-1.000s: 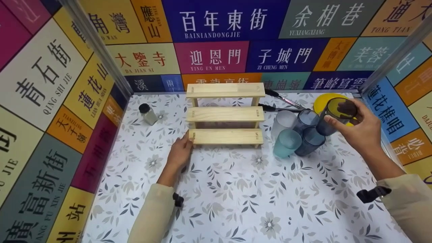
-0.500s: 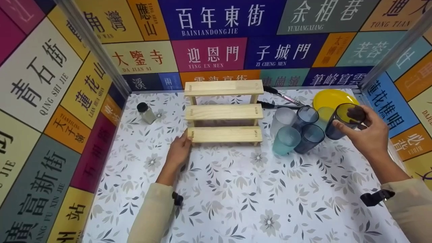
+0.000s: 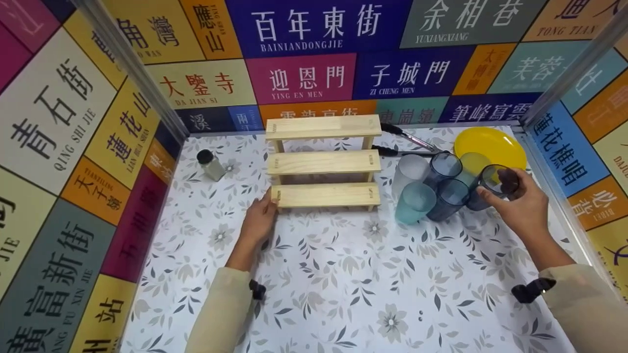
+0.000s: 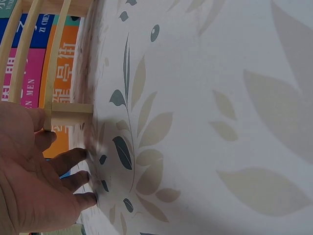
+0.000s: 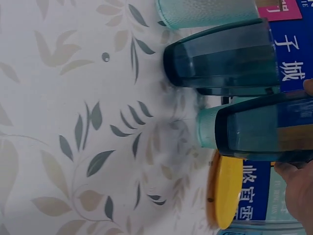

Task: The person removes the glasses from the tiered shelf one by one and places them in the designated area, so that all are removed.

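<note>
In the head view my right hand (image 3: 522, 206) grips a dark blue-grey tumbler (image 3: 490, 189) near its rim, right of the other tumblers. The right wrist view shows this tumbler's (image 5: 264, 129) base raised off the tabletop. Beside it stand a navy tumbler (image 3: 447, 200), another dark one (image 3: 444, 169), a teal one (image 3: 414, 203), a frosted clear one (image 3: 409, 171) and a pale green one (image 3: 475, 164). My left hand (image 3: 259, 215) holds the left end of the lowest step of a three-tier wooden rack (image 3: 324, 195); its thumb and index finger touch the board (image 4: 55, 68), other fingers spread.
A yellow plate (image 3: 512, 147) lies at the back right. Black-handled utensils (image 3: 405, 151) lie behind the tumblers, partly hidden by the rack. A small black-capped bottle (image 3: 211, 165) stands at the left. Printed wall panels (image 3: 299, 78) enclose the floral tabletop (image 3: 319, 284).
My right hand has moved the tumbler first to the right, then down and towards me, away from the yellow plate. My left hand stays at the rack's end.
</note>
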`<state>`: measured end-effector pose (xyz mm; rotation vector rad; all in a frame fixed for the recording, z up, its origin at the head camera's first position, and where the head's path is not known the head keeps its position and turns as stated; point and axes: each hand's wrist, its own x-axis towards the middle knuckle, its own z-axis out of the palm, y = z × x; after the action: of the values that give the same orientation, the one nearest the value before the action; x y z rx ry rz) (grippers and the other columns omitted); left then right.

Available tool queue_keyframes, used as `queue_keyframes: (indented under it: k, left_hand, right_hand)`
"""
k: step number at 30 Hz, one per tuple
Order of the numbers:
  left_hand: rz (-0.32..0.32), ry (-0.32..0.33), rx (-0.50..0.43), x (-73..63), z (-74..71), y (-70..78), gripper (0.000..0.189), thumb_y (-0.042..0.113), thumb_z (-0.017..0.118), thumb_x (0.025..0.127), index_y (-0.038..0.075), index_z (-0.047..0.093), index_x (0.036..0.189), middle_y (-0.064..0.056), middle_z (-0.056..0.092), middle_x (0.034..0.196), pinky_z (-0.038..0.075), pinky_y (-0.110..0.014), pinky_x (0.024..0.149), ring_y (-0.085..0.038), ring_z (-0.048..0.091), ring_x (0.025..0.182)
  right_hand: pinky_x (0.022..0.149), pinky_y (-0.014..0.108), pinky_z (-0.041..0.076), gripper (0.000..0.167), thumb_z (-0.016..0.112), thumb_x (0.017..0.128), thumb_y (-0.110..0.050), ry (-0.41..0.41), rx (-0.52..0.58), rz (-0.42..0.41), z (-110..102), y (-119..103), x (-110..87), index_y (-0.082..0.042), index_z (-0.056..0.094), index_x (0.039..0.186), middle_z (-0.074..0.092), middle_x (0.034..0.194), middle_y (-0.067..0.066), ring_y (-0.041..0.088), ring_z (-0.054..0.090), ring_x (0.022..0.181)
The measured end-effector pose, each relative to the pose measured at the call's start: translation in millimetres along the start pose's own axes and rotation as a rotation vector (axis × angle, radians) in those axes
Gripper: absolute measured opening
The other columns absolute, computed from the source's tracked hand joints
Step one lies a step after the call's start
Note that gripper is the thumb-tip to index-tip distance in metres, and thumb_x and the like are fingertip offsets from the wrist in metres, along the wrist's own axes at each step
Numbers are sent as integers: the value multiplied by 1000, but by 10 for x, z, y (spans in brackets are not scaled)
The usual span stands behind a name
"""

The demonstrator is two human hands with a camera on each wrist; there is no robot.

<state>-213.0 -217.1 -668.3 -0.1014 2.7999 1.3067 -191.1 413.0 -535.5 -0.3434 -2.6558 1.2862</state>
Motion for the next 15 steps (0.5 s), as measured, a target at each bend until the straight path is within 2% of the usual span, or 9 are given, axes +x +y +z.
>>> queue_keyframes:
  k: [5,7,10,15]
  left_hand:
    - [9,14,-19,-45,-35,81,70,62,41,116,21,41,173,-18,50,170,29,-71,133,-59,31,163]
    - [22,25,-22,-42,-23,71,67,59,41,117,21,41,172,-15,51,170,31,-69,133,-58,33,162]
    - [37,35,-13,-69,-35,100,65,56,41,117,20,43,172,-12,52,170,32,-68,132,-58,36,160]
    - [1,15,-19,-200,-142,348,63,48,45,118,16,42,172,-17,51,169,28,-69,134,-57,33,162]
  right_hand:
    - [94,-1,45,81,91,93,-44,-32,-4,11,80,143,3,-14,55,159,63,141,-5,-3,55,114]
    - [92,-1,45,82,91,93,-44,-37,-19,21,105,192,-1,-15,54,160,63,142,-4,2,57,116]
    - [90,0,43,86,90,94,-46,-55,-41,37,140,252,-1,-15,50,164,62,149,6,10,58,120]
    - [88,-1,41,94,88,95,-49,-108,-51,64,183,318,6,-15,41,170,55,162,19,19,57,128]
